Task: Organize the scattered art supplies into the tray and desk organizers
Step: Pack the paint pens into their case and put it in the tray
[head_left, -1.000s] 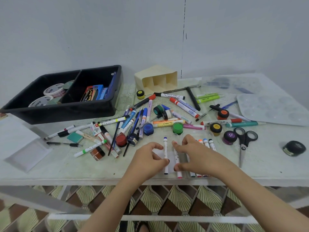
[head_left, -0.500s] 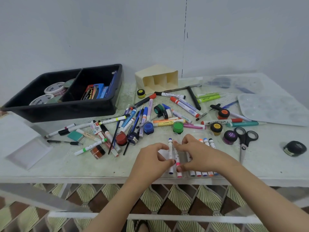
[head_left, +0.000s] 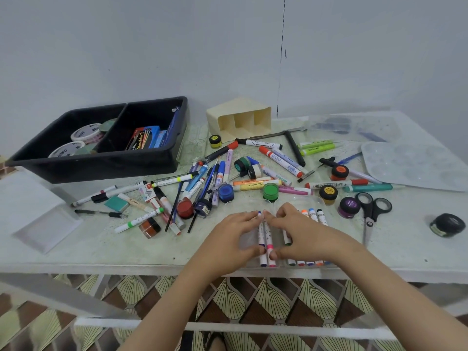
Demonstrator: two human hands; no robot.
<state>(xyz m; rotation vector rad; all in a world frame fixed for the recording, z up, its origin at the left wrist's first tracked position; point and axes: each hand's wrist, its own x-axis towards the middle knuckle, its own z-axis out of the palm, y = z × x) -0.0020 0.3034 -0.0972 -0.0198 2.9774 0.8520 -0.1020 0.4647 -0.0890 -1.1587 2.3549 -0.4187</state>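
Observation:
Near the table's front edge lies a clear flat marker case (head_left: 298, 200) holding a row of white markers (head_left: 314, 216) with coloured caps. My left hand (head_left: 231, 240) pinches a blue-capped marker (head_left: 261, 236) between thumb and fingertips. My right hand (head_left: 305, 234) pinches the pink-capped marker (head_left: 269, 238) right beside it and covers part of the row. The two markers lie side by side, touching. At the back left stands the black two-part tray (head_left: 101, 167) with tape rolls and pencil boxes. A cream desk organizer (head_left: 238, 120) lies on its side behind the clutter.
Pens, markers, brushes and small paint pots lie scattered across the middle of the table. Scissors (head_left: 371, 215) and a black tape roll (head_left: 447, 224) are to the right, a clear paint palette (head_left: 415, 164) at the back right, and a clear lid (head_left: 45, 230) at the left.
My left hand slid the blue-capped marker to the right until it lay against the pink-capped one. Both hands closed in together over the case.

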